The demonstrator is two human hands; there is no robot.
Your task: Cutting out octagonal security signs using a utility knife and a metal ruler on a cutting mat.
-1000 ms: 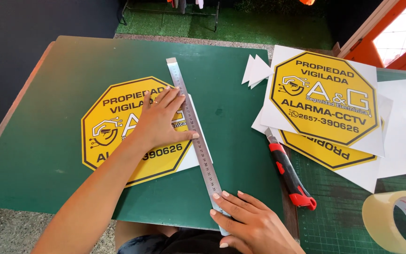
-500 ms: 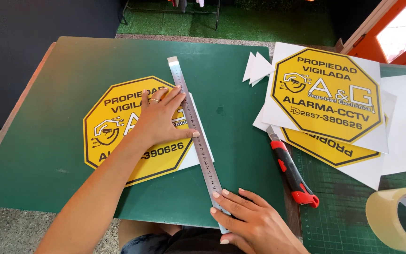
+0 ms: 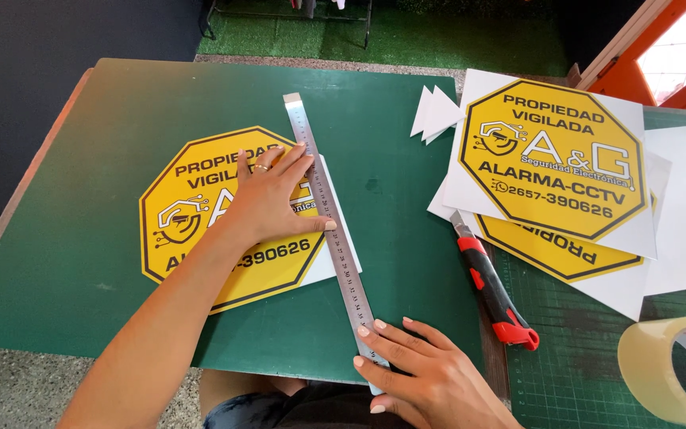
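Note:
My left hand (image 3: 273,197) lies flat, fingers spread, on a yellow octagonal sign (image 3: 200,214) with black lettering, thumb against a long steel ruler (image 3: 329,214). The ruler runs diagonally along the sign's right side, over a strip of white margin (image 3: 335,258). My right hand (image 3: 418,373) presses its fingertips on the ruler's near end at the table's front edge. Neither hand grips anything. A red and black utility knife (image 3: 492,287) rests on the table right of the ruler, apart from both hands.
A stack of uncut yellow signs on white sheets (image 3: 553,163) sits at the right, with white triangular offcuts (image 3: 436,111) beside it. A roll of clear tape (image 3: 676,367) stands at the lower right on a gridded cutting mat (image 3: 581,357). The green table (image 3: 81,238) drops off at left and front.
Both hands, the ruler and the sign have held their places; only the view has shifted slightly.

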